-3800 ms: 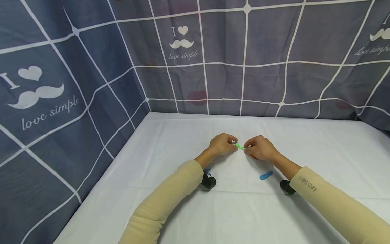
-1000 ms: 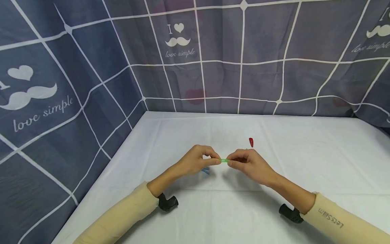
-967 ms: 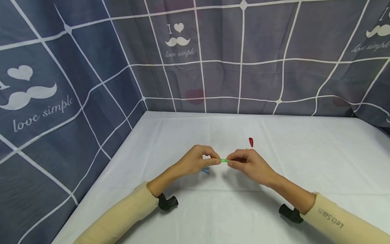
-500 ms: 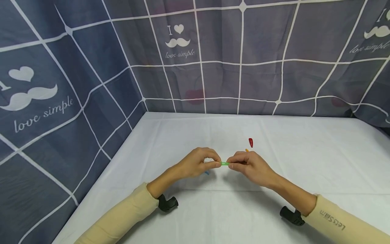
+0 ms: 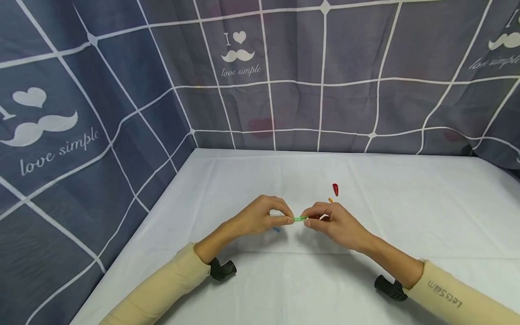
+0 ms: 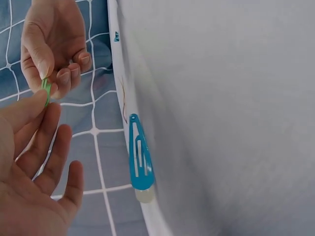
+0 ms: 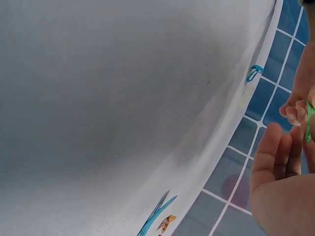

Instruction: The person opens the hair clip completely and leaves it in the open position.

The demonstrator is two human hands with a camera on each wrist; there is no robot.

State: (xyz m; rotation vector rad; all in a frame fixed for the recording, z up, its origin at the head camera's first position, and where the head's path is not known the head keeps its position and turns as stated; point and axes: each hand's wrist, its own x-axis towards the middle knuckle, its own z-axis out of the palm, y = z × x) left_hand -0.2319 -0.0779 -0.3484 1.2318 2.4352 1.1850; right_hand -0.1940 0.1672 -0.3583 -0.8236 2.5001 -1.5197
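Your left hand (image 5: 257, 217) and right hand (image 5: 341, 228) have come nearer you in the head view, pinching the green clip (image 5: 299, 219) between them. The left-wrist view suggests something light, springy; the right-wrist view, likely slick, best pinched by its ends.

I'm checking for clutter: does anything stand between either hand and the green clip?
Nothing visible does: the left hand and the right hand both pinch the green clip directly, at opposite ends. The red clip lies beyond the right hand.
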